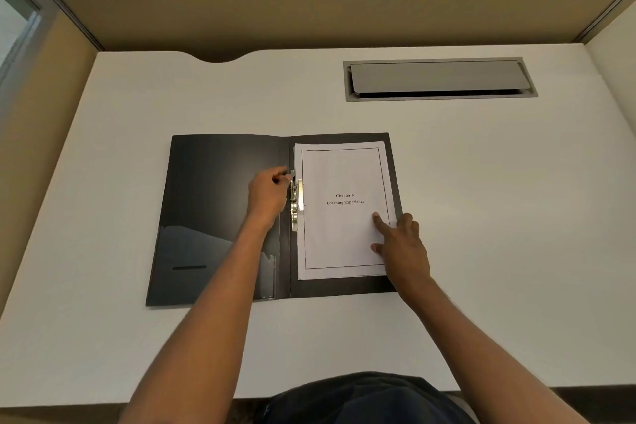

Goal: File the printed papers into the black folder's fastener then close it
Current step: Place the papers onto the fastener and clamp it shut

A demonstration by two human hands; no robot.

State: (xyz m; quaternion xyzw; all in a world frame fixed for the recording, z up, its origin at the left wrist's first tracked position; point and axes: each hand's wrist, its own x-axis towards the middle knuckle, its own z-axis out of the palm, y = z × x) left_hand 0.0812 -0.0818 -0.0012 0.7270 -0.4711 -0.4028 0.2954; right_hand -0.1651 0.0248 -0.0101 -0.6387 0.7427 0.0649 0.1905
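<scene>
The printed papers (344, 210) are a thin, light stack, floppy at the free edges and apt to slide on the smooth plastic under them, so I judge they want steadying flat on their outer margin while the spine side gets clamped; lifting them by a corner would only fan them out. My right hand (402, 248) does that steadying: fingers spread, forefinger and thumb tips pressed down on the top sheet near its right edge, gripping nothing. My left hand (268, 193) is curled with its fingertips pinched on the upper end of the metal fastener (296, 203), which stands along the papers' left margin beside the spine; whether its lever is fully down I cannot tell. The black folder (220, 217) lies open flat on the white desk (137, 107), stiff enough, I expect, to swing shut by its left cover. The stack sits on the right half, its top page bordered and headed "Chapter 6, Learning Experience".
</scene>
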